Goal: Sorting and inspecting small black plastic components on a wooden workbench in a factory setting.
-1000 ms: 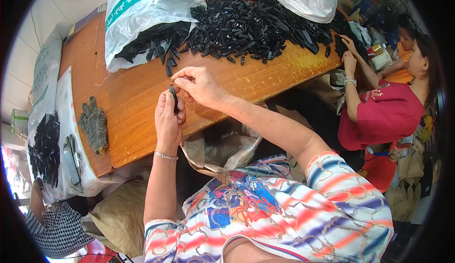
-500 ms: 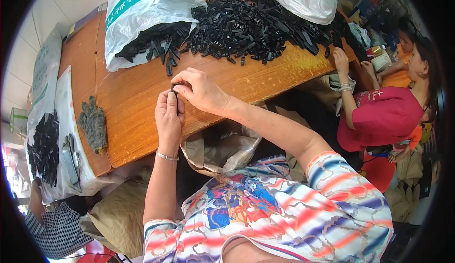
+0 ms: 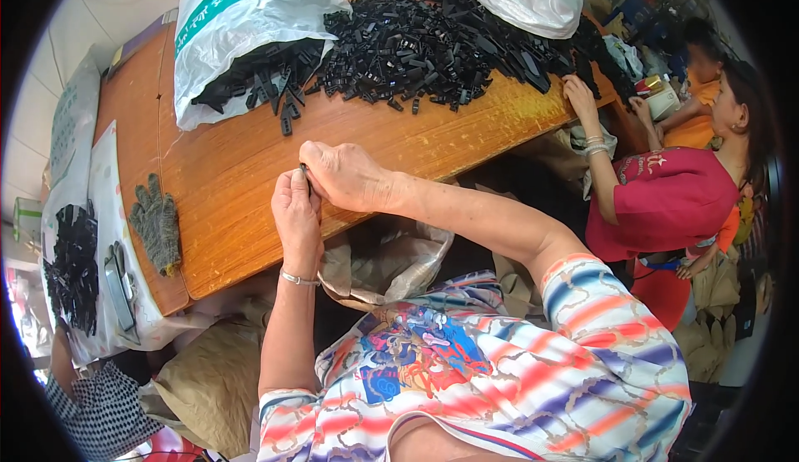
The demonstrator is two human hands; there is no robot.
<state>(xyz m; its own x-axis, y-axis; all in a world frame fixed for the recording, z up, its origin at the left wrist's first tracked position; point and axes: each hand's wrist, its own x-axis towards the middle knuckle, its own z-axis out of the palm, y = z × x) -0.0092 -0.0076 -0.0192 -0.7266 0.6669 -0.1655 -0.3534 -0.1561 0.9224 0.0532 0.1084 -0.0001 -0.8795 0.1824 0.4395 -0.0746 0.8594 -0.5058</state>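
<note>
Close together above the near table edge, both my hands are closed around one small black plastic part. Only a sliver of it shows between my fingers. My left hand pinches it from below, thumb upward. My right hand wraps over its upper end, with the knuckles turned up and the fingertips hidden. Beyond them a large heap of small black plastic parts covers the back of the table. More black parts spill from the mouth of a white and green woven sack at the left of the heap.
A grey knitted glove lies on the wooden table at left. Beside it another surface holds a pile of black pieces. An open sack hangs below the near edge. A co-worker in a red shirt sits at right.
My right hand has rolled over and closed more tightly at the part, hiding more of it. My left hand stays nearly in place. The whole view has shifted slightly.
</note>
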